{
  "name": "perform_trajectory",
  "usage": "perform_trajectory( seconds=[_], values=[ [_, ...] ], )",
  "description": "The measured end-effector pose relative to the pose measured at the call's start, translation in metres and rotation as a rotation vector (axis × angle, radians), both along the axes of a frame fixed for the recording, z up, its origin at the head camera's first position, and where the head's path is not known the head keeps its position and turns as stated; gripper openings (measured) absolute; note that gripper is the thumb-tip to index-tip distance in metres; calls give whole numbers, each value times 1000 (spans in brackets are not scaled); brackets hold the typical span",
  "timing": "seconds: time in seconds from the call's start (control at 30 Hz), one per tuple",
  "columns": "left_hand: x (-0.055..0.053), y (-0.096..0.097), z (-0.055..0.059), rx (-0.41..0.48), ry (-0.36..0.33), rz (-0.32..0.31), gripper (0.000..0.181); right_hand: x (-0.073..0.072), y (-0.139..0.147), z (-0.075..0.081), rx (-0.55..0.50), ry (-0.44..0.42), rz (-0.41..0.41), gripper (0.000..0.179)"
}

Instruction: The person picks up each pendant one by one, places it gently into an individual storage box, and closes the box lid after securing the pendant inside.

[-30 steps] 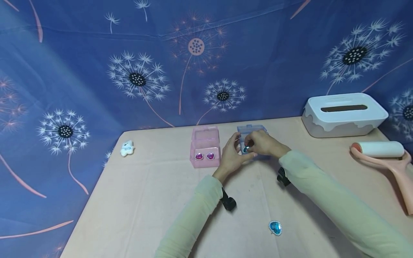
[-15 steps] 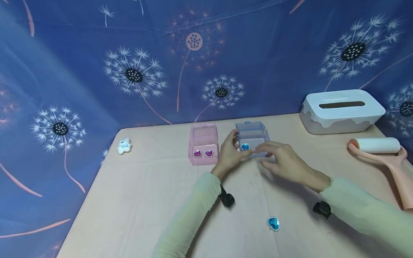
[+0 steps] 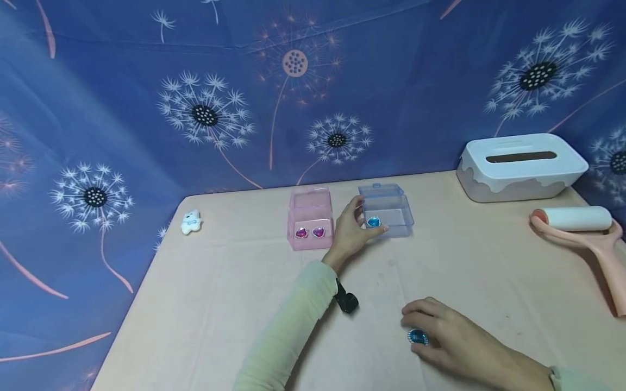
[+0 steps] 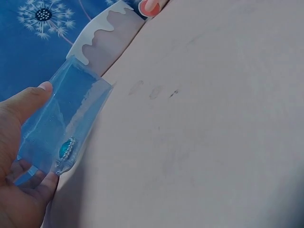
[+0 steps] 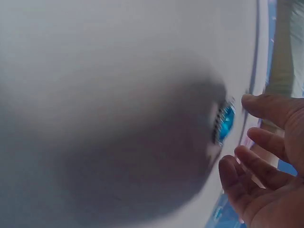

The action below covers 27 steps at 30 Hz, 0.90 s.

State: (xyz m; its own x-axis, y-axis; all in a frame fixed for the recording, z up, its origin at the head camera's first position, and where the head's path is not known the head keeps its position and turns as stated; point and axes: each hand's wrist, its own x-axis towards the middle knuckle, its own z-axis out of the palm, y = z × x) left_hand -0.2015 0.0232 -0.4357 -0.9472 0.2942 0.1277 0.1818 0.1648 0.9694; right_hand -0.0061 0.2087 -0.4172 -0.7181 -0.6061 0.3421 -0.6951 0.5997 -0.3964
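My left hand [image 3: 349, 233] grips the left end of an open translucent blue plastic box [image 3: 401, 220], thumb along its front and fingers around its side. Inside that box, at the left, lies one blue heart-shaped gem [image 3: 374, 222] with a beaded silver rim; it also shows through the wall in the left wrist view [image 4: 66, 149]. A second blue heart gem [image 3: 418, 336] lies on the table near the front. My right hand [image 3: 455, 342] hovers around it, thumb and fingers parted on either side. In the right wrist view this gem [image 5: 226, 122] appears apart from the fingertips.
Left of the blue box stands an open pink box [image 3: 311, 245] with two magenta heart gems [image 3: 301, 233]. A small white bear figure [image 3: 191, 222] lies at the far left. At the right are a tissue box [image 3: 523, 174] and a lint roller [image 3: 579, 218].
My right hand has left the blue box, coming back and down to the loose gem at the front. The left hand stays on the box, where one gem now lies.
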Motion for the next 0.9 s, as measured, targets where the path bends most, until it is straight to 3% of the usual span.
perform_trajectory(
  seconds=[0.17, 0.3, 0.5, 0.73, 0.9],
  values=[
    [1, 0, 2, -3, -11, 6, 90, 10, 7, -12, -31, 7, 53, 34],
    [1, 0, 3, -10, -19, 9, 90, 10, 9, -16, -79, 7, 81, 32],
    [0, 0, 2, 13, -25, 11, 91, 8, 8, -17, -71, 4, 76, 28],
    [-1, 1, 1, -4, -12, 6, 89, 4, 8, -14, -80, 4, 104, 30],
    [0, 1, 2, -22, -10, 14, 89, -2, 7, 0, -91, 26, 103, 28]
  ],
)
